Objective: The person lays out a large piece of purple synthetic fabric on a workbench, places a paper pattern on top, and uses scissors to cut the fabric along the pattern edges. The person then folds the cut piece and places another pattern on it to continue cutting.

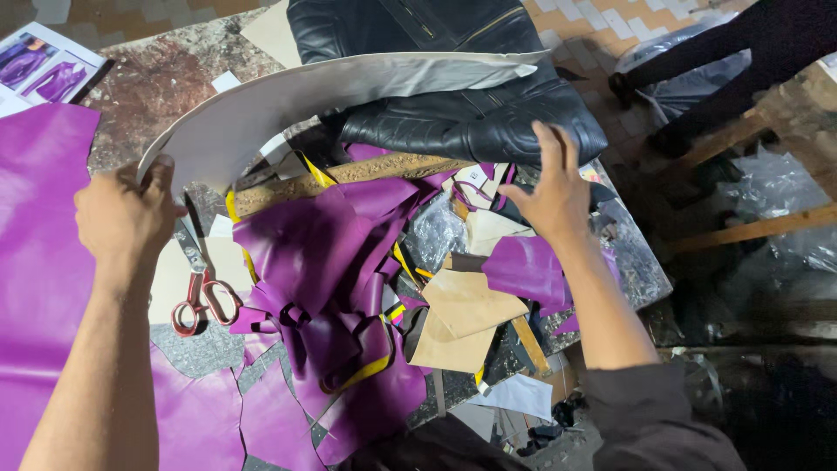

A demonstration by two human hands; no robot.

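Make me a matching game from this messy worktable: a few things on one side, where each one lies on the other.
Things:
1. Scissors
2. Black jacket
3. White card
4. Brown paper

Places:
A. At the table's far end
B. Gripped by the left hand, curving up over the table
C. Flat near the left wrist, red handles toward the camera
D. Among purple scraps, below the right hand

Pairs: 1-C, 2-A, 3-B, 4-D

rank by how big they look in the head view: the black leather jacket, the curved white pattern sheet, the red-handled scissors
1. Black leather jacket and curved white pattern sheet: they look alike in spread, and the sheet covers part of the jacket, so I won't rank them.
2. Red-handled scissors: clearly smallest.
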